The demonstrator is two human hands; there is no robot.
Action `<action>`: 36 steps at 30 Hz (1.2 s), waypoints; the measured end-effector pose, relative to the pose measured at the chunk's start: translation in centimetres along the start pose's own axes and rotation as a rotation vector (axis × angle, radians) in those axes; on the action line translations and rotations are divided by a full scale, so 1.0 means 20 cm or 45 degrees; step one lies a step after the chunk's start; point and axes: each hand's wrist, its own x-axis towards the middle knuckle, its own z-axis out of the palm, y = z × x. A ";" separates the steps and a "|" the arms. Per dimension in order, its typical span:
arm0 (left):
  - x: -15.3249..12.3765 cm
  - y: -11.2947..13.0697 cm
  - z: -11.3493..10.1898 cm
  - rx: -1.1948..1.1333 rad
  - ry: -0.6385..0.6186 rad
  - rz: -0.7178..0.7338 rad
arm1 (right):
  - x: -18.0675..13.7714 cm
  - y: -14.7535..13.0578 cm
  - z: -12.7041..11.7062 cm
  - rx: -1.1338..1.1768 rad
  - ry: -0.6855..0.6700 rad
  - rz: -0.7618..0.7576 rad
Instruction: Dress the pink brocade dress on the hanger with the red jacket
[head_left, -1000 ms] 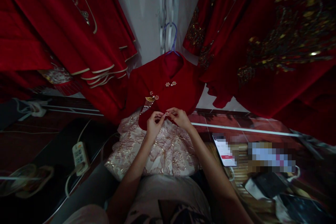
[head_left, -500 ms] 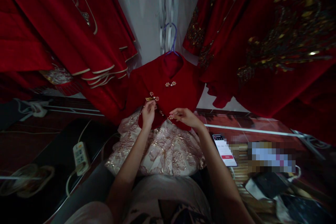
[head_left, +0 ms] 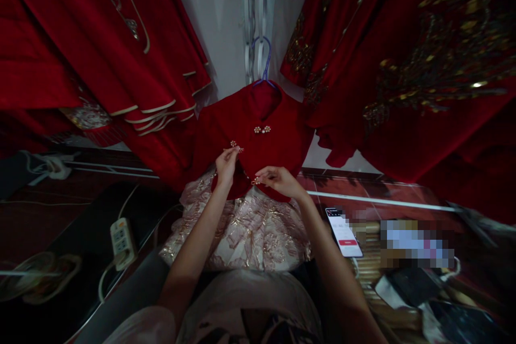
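A red jacket (head_left: 278, 150) hangs before me over a pale pink and gold brocade skirt (head_left: 242, 234). A pearl flower clasp (head_left: 263, 129) sits below its collar. My left hand (head_left: 227, 165) is closed in a pinch at the jacket's left front, against a small beaded flower ornament (head_left: 233, 143); what lies between its fingertips is too small to make out. Lower down, near the hem, the thumb and fingers of my right hand (head_left: 279, 180) are closed on another beaded flower clasp (head_left: 256, 181).
The jacket is on a purple hanger (head_left: 266, 62) hooked to a white metal rack (head_left: 249, 16). Red garments (head_left: 161, 54) hang at both sides. A phone (head_left: 344, 232) lies on a slatted stand (head_left: 368, 266) at right; a power strip (head_left: 123, 243) rests on a dark seat at left.
My left hand has moved slightly up and now covers the gold piece seen above its fingers before. My right hand has shifted a little left with the clasp.
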 end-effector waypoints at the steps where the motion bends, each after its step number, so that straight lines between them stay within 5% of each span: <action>1: 0.03 0.00 0.00 0.064 0.025 0.057 | 0.01 -0.01 0.04 -0.014 0.049 -0.018; 7: 0.18 -0.01 -0.05 0.386 0.054 0.223 | 0.05 0.00 0.31 0.108 0.410 -0.068; 11: 0.15 0.10 0.03 0.830 0.118 0.664 | 0.05 0.01 0.39 0.215 0.422 -0.009; 16: 0.10 0.30 0.19 1.431 -0.377 1.130 | 0.05 0.00 0.32 0.221 0.309 -0.046; 25: 0.22 0.44 0.29 1.811 -0.850 1.548 | 0.04 0.00 0.27 0.194 0.280 -0.046; 36: 0.28 0.45 0.23 1.839 -0.768 1.611 | 0.07 -0.06 0.13 0.043 0.438 -0.143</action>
